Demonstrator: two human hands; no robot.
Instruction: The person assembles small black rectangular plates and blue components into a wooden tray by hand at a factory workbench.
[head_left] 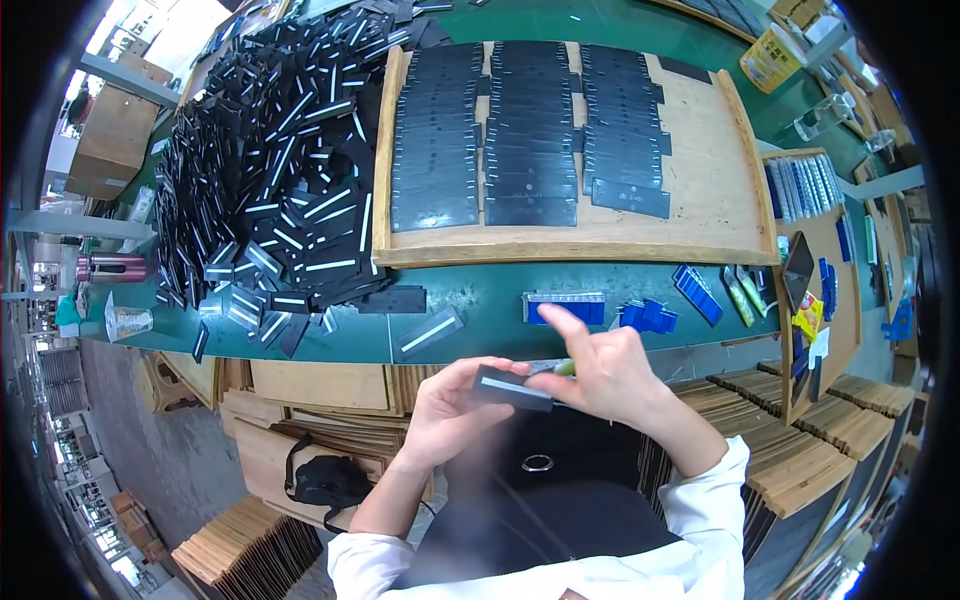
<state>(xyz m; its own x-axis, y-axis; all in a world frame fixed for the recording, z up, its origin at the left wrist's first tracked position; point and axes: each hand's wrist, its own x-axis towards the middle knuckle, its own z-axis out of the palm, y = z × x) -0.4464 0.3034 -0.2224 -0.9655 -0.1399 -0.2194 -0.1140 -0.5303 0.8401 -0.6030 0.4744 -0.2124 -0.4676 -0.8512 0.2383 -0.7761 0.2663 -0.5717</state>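
Note:
My left hand [440, 408] grips a small dark rectangular card [520, 392] with a white strip along it, just off the table's near edge. Close against the card's right end is my right hand [612, 378], its index finger raised and its thumb by the card. Curled in the right hand is a small tool with a green handle [565, 368]; most of it is hidden, so its kind is unclear. Beyond the hands, a wooden tray [580, 252] holds dark cards in three overlapping columns. A clear-edged card with a white strip [430, 332] lies on the green table [470, 285].
A large heap of dark cards [290, 150] covers the table's left. Blue strips [565, 312], a blue pack [698, 293] and green-handled tools [742, 295] lie right of centre. A yellow bucket [773, 58] stands far right. Stacked wooden trays [810, 470] sit below the table.

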